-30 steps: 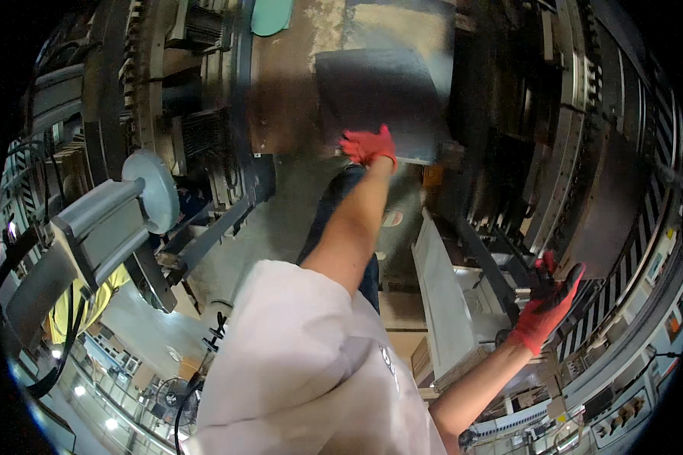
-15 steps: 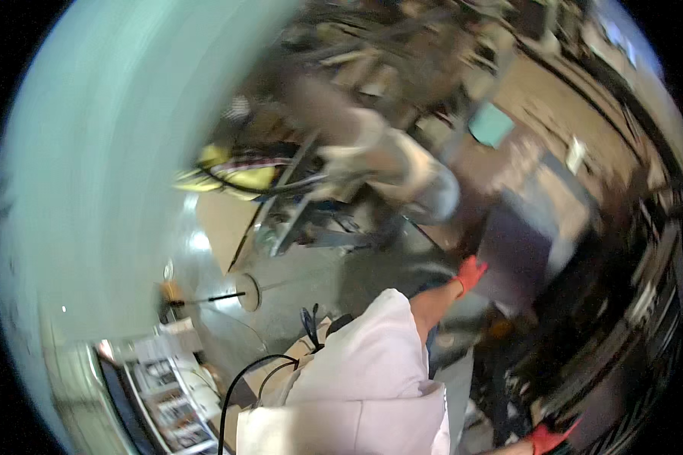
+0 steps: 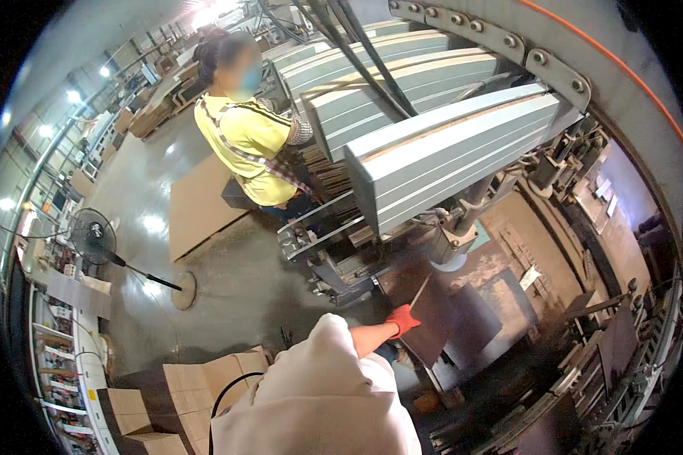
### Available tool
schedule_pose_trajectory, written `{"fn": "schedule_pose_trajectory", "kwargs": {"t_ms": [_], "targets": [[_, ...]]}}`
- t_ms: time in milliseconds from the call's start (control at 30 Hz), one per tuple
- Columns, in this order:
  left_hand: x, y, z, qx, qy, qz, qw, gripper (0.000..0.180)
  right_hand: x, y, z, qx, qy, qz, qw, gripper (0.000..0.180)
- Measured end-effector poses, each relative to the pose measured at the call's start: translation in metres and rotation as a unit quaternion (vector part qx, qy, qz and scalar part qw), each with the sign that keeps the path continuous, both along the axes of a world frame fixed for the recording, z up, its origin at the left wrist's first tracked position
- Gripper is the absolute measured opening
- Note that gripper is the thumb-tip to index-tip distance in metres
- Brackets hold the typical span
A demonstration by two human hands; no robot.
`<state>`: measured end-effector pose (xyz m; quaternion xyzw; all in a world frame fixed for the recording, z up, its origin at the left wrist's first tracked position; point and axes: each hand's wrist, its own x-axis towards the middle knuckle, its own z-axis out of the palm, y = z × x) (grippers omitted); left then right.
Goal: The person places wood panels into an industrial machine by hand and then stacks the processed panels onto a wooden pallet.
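My left hand (image 3: 404,321), in a red glove, is closed over a dark brown panel (image 3: 425,341). A thin pale stick (image 3: 422,290) rises from its fingers across the panel's dark face. A second dark panel (image 3: 474,322) lies just to the right, and beyond it is a greyish, worn-looking board (image 3: 512,299). The undersides of my fingers are hidden. My right hand is out of view.
Large grey slatted beams (image 3: 455,155) of a machine hang above the panels. A co-worker in a yellow shirt (image 3: 262,152) stands at their far side. A standing fan (image 3: 95,233), flattened cardboard (image 3: 205,383) and a large brown sheet (image 3: 197,205) are to the left.
My view has swung up and left, bringing the co-worker and grey beams into sight. My left hand appears lower and further left; my right hand has left the picture.
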<state>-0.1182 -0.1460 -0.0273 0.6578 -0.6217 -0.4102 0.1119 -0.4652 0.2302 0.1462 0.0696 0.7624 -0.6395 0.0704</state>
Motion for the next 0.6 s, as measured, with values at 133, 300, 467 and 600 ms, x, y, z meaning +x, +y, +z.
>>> {"fn": "schedule_pose_trajectory", "kwargs": {"t_ms": [133,300,467,600], "targets": [[-0.017,-0.010,0.013,-0.003,0.062,0.011,0.998,0.052,0.003,0.029,-0.021,-0.071,-0.031,-0.032,0.996,0.061],[-0.043,0.001,0.091,0.165,0.350,-0.095,0.917,0.034,0.079,-0.014,0.084,0.200,0.255,0.055,0.945,0.056],[-0.133,0.038,0.154,0.312,0.472,-0.138,0.813,0.031,0.165,0.028,0.089,-0.286,-0.010,-0.110,0.952,0.035],[-0.222,0.105,0.157,0.282,0.491,-0.255,0.784,0.034,0.253,0.072,0.107,-0.352,-0.036,-0.103,0.930,0.030]]}}
